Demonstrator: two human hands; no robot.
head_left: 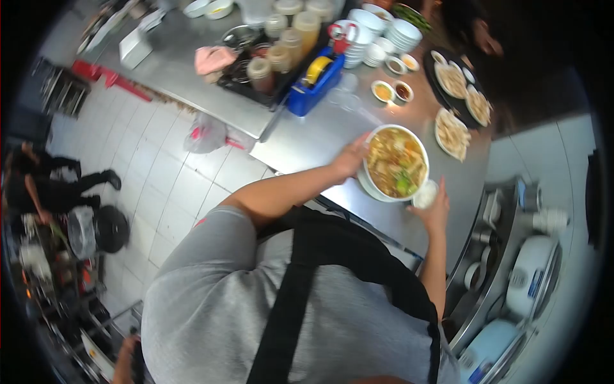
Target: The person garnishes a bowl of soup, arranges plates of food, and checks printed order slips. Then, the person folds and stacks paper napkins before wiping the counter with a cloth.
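Observation:
A large white bowl (364, 174) of soup with vegetables (396, 160) sits near the front edge of the steel counter, with what looks like a plate beneath it. My left hand (350, 158) grips its left rim, the thumb and fingers closed at the edge. At the bowl's lower right, my right hand (436, 208) is wrapped round a small white cup (425, 194) that looks filled with something white. The cup is close against the large bowl; whether they touch is unclear.
Small sauce bowls (383, 91) stand beyond the soup. Plates of pale food (451, 134) are at right, some on a black tray (441, 96). A blue tape dispenser (307, 93), stacked white bowls (403, 35) and sauce bottles (261, 73) stand further back. Rice cookers (532, 275) line the right shelf.

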